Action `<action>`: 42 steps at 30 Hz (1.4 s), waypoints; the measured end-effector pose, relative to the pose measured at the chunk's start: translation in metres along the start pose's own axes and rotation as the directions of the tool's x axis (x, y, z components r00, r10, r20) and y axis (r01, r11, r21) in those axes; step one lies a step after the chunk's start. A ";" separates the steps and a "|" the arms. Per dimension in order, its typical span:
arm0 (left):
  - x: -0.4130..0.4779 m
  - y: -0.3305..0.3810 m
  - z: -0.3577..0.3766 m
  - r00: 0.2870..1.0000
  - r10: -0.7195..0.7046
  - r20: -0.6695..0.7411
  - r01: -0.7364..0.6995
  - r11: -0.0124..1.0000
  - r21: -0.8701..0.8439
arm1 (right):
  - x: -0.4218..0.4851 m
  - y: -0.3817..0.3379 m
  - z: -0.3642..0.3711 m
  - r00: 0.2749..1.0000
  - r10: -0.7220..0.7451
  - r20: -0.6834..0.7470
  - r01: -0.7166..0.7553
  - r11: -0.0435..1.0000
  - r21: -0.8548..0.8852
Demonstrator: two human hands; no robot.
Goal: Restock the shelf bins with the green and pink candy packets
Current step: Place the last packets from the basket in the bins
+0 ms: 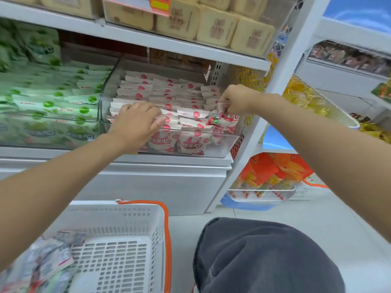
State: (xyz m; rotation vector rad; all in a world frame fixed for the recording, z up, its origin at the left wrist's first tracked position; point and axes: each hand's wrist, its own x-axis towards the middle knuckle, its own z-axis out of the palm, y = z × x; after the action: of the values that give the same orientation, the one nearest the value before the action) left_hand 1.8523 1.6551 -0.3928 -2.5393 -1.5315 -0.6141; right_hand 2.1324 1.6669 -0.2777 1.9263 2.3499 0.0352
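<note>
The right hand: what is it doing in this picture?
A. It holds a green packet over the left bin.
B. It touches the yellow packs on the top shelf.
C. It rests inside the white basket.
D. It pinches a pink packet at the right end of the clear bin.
D: the right hand pinches the top edge of a pink packet at the right end of the clear bin.

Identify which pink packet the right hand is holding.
The pink packet at the front right corner of the clear bin: the right hand pinches its top edge, holding it upright, while the rest lie stacked flat.
</note>
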 end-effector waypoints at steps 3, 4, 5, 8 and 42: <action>0.000 0.001 -0.001 1.000 -0.003 0.014 0.003 1.000 -0.012 | 0.002 0.002 -0.004 0.999 -0.028 -0.043 0.027 0.999 -0.023; 0.000 0.001 -0.002 1.000 -0.005 0.018 0.005 1.000 -0.011 | 0.002 0.000 -0.006 0.998 -0.041 -0.038 0.039 0.998 -0.042; 0.000 0.002 -0.002 1.000 -0.005 0.015 0.005 1.000 -0.009 | 0.002 -0.002 -0.006 0.998 -0.052 -0.037 0.050 0.997 -0.065; -0.001 0.007 -0.005 0.997 0.009 -0.072 -0.013 0.999 -0.052 | 0.002 -0.003 -0.009 0.993 -0.106 -0.061 0.098 0.987 -0.125; 0.031 0.072 -0.008 0.996 -0.076 0.049 0.089 0.930 -0.355 | -0.006 -0.022 0.027 0.993 0.032 0.117 -0.003 0.971 -0.238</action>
State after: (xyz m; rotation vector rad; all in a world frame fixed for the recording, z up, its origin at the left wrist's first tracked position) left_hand 1.9257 1.6436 -0.3653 -2.7639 -1.6802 -0.9444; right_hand 2.1144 1.6552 -0.3059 1.7836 2.1420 0.1882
